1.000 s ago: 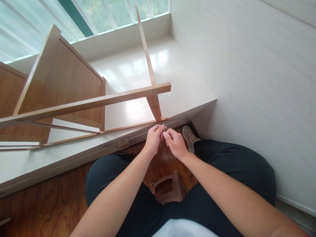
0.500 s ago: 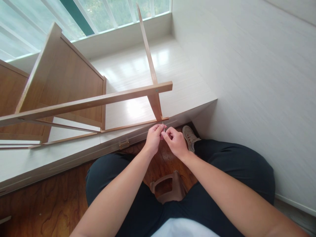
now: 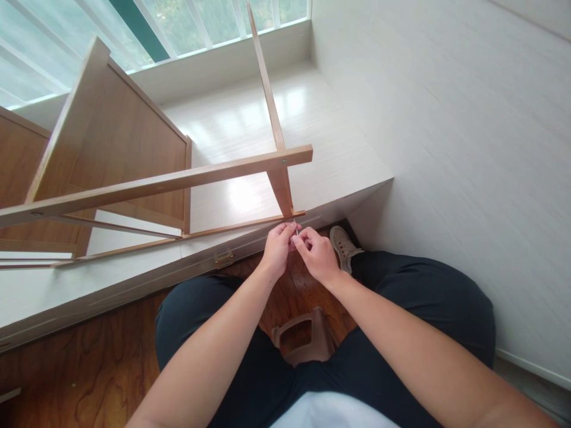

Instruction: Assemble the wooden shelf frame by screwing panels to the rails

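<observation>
My left hand point(image 3: 279, 246) and my right hand point(image 3: 316, 252) meet at the lower end of a wooden frame. Between their fingertips is a thin metal rod point(image 3: 297, 228), possibly a hex key; its far end points at the frame's lower rail point(image 3: 245, 224). My right thumb and fingers pinch the rod. The left fingers close around its tip, and whether they hold something smaller is hidden. Just beyond them, a wooden crosspiece point(image 3: 280, 191) meets the lower rail. Nearer the camera side runs an upper rail point(image 3: 223, 173) with a screw head point(image 3: 284, 161) in it.
The frame, with wooden panels point(image 3: 129, 131), rests on a pale window ledge point(image 3: 343, 142). A wall point(image 3: 468, 148) rises at the right, and a barred window point(image 3: 187, 27) lies behind. A plastic stool point(image 3: 321, 333) shows between my legs. A drawer handle point(image 3: 224, 260) sticks out below the ledge.
The view shifts very slightly. Both hands stay at the same spot on the frame, and the metal rod tilts a little between the fingers.
</observation>
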Demonstrator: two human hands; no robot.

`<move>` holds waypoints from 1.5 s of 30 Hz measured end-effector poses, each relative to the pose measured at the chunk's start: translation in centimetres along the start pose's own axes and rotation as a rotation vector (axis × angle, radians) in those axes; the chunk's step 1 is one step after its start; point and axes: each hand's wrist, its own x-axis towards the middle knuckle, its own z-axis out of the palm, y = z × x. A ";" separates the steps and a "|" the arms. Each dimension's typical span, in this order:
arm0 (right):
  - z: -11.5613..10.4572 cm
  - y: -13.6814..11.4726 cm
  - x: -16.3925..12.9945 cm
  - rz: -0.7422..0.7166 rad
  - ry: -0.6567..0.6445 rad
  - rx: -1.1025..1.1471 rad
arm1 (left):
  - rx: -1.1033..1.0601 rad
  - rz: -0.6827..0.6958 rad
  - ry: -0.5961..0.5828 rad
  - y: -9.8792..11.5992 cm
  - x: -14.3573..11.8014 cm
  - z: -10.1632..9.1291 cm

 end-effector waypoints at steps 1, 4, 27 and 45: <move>0.0 0.0 0.0 -0.001 -0.007 0.000 | -0.001 -0.001 0.000 0.0 0.0 0.0; -0.1 0.0 0.0 -0.011 -0.012 0.019 | -0.001 0.001 0.005 0.0 0.0 0.0; 0.5 0.3 0.4 0.231 -0.245 0.673 | 0.021 0.013 -0.027 -0.2 0.1 -0.1; -0.1 0.1 -0.1 0.012 -0.040 0.063 | -0.005 0.008 0.004 0.0 0.0 0.0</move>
